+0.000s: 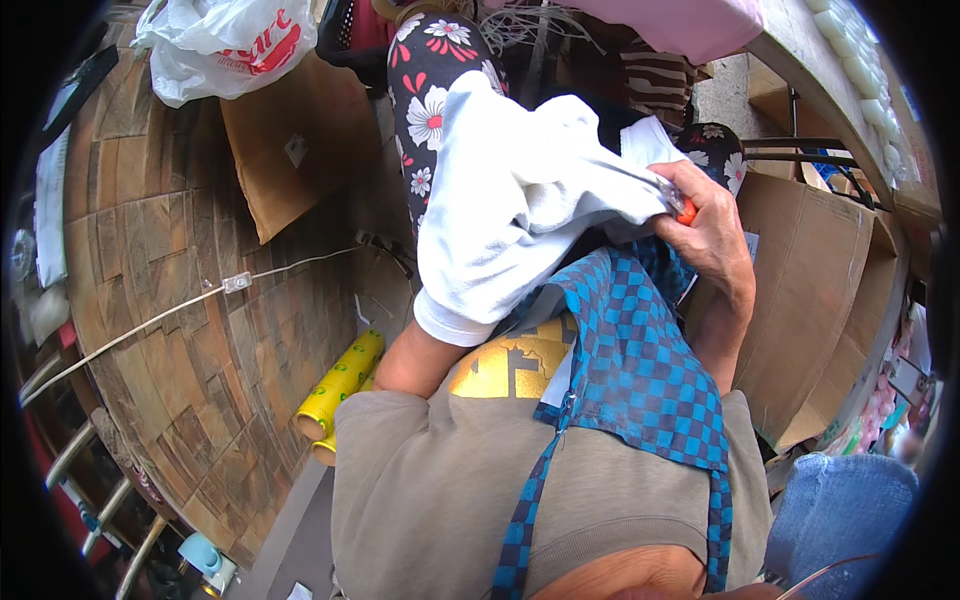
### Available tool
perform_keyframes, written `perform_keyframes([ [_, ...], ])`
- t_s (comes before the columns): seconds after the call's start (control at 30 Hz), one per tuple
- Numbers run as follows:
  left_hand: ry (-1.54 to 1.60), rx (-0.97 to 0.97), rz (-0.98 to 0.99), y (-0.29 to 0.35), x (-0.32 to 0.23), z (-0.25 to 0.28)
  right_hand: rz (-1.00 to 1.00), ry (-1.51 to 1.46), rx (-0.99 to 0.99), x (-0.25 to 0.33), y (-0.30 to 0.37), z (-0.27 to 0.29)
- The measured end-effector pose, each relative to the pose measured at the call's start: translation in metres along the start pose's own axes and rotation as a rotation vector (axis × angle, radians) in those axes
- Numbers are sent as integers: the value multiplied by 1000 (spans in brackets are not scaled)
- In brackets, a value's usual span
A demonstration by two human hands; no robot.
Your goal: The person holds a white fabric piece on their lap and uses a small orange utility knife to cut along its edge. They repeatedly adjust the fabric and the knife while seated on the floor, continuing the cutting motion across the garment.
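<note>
A white knit garment (490, 200) lies bunched across my lap, over dark trousers (425, 120) with a flower print. My left forearm (420, 358) goes into the garment through a ribbed opening. The cloth covers my left hand, so its fingers cannot be seen. On the garment's right side, my right hand (708, 222) is closed around scissors (688, 210) with an orange handle. Their metal part points left along the white cloth. A blue and black checked apron (640, 350) hangs over my front, just below the garment.
Yellow rolls (340, 385) lean at the left by a stone-patterned surface (170, 330), crossed by a white cord (150, 322). A white plastic bag (225, 50) and brown cardboard (290, 150) are at the upper left. A cardboard box (800, 290) stands at the right, below a table edge (810, 60).
</note>
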State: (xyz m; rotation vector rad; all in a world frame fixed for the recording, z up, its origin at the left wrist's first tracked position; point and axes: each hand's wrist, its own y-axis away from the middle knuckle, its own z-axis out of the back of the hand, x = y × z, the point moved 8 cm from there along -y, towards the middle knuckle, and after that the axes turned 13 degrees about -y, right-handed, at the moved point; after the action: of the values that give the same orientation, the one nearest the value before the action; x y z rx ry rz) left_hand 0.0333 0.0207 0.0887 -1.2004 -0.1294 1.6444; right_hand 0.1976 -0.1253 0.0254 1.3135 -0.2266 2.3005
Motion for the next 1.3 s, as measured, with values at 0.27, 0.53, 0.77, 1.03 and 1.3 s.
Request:
perform_keyframes([
  [0.27, -358, 52, -60, 8, 22, -8, -267, -174, 27, -26, 15, 8],
  [0.53, -325, 147, 109, 6, 23, -31, 476, -255, -213, 100, -37, -12],
  [0.77, -117, 189, 351, 47, 54, -35, 858, 1, -423, 121, -18, -48],
  [1.03, -266, 405, 252, 4, 40, -18, 507, 124, -260, 63, -9, -61],
  [1.3, -407, 162, 143, 6, 40, -14, 547, -126, -301, 90, -14, -28],
])
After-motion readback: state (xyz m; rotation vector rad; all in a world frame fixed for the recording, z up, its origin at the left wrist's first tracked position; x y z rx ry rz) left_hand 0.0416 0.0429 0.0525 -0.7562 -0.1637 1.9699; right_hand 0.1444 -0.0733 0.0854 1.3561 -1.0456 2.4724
